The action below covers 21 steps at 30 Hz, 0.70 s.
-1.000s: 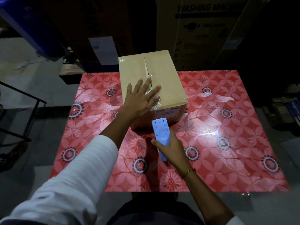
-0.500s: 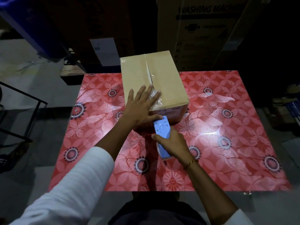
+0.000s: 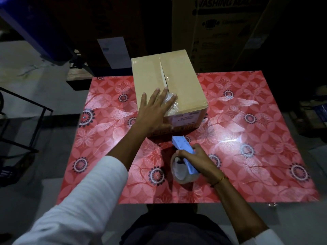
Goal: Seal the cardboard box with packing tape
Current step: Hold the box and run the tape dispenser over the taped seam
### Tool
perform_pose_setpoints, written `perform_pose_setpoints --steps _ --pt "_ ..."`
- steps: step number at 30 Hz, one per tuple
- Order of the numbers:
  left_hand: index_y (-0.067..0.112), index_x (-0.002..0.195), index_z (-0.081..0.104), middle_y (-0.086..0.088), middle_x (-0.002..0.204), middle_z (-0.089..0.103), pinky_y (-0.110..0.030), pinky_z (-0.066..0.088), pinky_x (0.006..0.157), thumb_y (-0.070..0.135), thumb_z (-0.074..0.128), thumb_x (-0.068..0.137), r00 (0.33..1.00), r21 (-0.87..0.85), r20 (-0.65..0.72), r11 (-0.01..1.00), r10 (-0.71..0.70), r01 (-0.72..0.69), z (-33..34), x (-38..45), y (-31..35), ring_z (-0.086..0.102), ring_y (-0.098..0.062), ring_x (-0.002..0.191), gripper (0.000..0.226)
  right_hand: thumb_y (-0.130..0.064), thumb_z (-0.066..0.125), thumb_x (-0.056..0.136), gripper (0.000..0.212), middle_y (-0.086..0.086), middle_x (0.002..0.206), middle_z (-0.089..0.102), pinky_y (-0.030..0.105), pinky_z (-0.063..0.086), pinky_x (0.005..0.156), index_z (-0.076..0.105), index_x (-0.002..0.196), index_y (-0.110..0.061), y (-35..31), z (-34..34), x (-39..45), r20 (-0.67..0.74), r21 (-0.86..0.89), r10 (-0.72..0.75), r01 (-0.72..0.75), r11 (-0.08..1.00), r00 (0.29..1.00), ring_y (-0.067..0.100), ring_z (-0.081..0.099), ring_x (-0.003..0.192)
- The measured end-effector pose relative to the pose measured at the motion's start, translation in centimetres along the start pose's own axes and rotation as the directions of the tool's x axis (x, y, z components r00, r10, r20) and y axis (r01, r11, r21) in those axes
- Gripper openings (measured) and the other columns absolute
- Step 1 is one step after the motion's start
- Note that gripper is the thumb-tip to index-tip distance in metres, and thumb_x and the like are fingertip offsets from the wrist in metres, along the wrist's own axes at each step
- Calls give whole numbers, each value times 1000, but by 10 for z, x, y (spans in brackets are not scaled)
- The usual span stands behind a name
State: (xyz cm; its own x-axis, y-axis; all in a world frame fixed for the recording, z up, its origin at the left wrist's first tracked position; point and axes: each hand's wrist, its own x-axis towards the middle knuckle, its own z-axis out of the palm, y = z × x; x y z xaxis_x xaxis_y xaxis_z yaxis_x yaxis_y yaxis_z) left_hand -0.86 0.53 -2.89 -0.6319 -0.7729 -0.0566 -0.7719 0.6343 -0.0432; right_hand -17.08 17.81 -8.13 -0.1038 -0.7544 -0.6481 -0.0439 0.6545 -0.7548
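Note:
A tan cardboard box [image 3: 184, 85] stands at the far middle of the red flowered table [image 3: 247, 156], its top flaps closed with a seam down the centre. Clear tape lies crinkled over the near end of the seam. My left hand [image 3: 154, 112] presses flat on the box's near top edge, fingers spread, thumb down the front face. My right hand [image 3: 198, 160] grips a blue tape dispenser [image 3: 184, 152] with a clear tape roll [image 3: 180, 169], held just above the table in front of the box, apart from it.
A large washing-machine carton [image 3: 221, 32] stands behind the table. A white paper sheet [image 3: 115, 52] hangs at the back left. A black metal frame [image 3: 26, 121] is on the floor to the left. Dark clutter lies at the right.
My right hand has pulled the dispenser down and away from the box's front face toward me, tilting it so the roll shows. My left hand stays pressed on the box.

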Motion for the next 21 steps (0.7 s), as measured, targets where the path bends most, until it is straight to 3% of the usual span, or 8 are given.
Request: perform_pose_setpoints --steps 2,6,10,12,14,16,19,21 --pt "31 158 -2 -9 168 -6 -68 8 117 77 65 68 1000 7 1 1000 1 -1 -1 0 0 -3 -35 154 122 -38 82 80 63 22 111 73 54 59 91 47 121 -5 -2 -12 2 37 39 -6 5 999 999 38 74 101" --pt "29 158 -3 -10 168 -8 -66 8 118 72 70 69 1000 12 -3 1000 -5 5 -4 -3 2 -3 -35 154 123 -26 74 91 39 15 97 80 30 59 75 60 119 -3 -6 -33 5 123 -9 -47 48 999 991 25 78 88" --pt "27 158 -4 -10 168 -10 -65 9 119 66 74 70 997 0 -20 998 -70 70 -3 -13 4 -3 -35 154 124 -36 67 93 22 4 89 80 43 55 81 76 95 -16 -15 -54 12 144 -217 -98 128 968 985 18 76 85" --pt "26 158 -5 -10 168 -9 -65 10 119 65 73 72 989 -4 -24 990 -143 143 -1 -21 6 -3 -35 154 123 -46 63 91 32 8 92 79 51 55 86 78 90 -18 -16 -64 18 104 -428 -132 164 889 986 27 74 88" --pt "26 159 -4 -10 168 -7 -65 10 119 63 71 74 977 -11 -35 977 -211 211 1 -28 7 -2 -35 154 119 -40 58 98 32 11 94 78 45 56 82 79 95 -15 -16 -70 21 89 -564 -167 187 804 982 29 73 90" --pt "26 159 -1 -10 168 -4 -63 10 118 62 72 75 965 -30 -45 966 -257 256 1 -33 8 -1 -35 154 117 -32 56 102 34 10 86 75 39 49 71 76 89 -9 -12 -71 23 89 -642 -248 246 726 965 27 70 82" --pt "25 159 0 -10 168 -3 -62 11 120 63 71 75 961 -46 -32 961 -275 273 -1 -34 10 -3 -34 154 117 -25 58 101 44 9 68 54 33 32 61 51 59 -13 -3 -70 33 80 -725 -392 323 608 917 26 54 66" --pt "25 159 -2 -9 168 -7 -61 11 121 66 70 74 959 -76 -2 956 -283 282 -2 -33 11 -6 -34 154 118 -30 59 98 41 7 70 51 32 30 60 51 61 -15 -2 -71 36 65 -781 -428 313 541 901 25 54 69"
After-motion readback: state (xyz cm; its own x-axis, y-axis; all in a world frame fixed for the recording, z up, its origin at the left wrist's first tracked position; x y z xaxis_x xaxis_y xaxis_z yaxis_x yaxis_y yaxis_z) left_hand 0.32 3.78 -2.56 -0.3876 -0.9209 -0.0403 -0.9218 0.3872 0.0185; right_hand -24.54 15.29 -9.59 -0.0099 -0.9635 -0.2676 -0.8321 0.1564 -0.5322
